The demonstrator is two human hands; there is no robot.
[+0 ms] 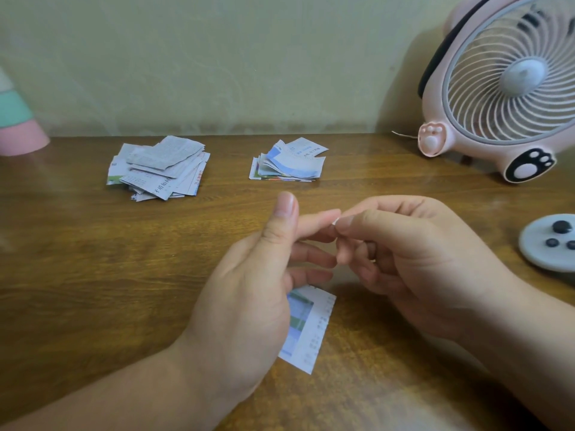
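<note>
Head view showed the right hand (404, 259) pinching a tiny white scrap (336, 220) against a straight fingertip of the left hand (249, 300), which gripped nothing, above the near counter (93, 275); a printed slip (311, 325) lay just beneath, probably parked there awaiting sorting onto the far coloured pile (287, 164).

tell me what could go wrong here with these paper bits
The tiny white scrap is pinched only at the tips of the fingers of the right hand, so it could slip out. The pink fan stands close by on the desk. If it blows, it might scatter the left pile, the right pile and the loose paper piece under the left hand.
</note>
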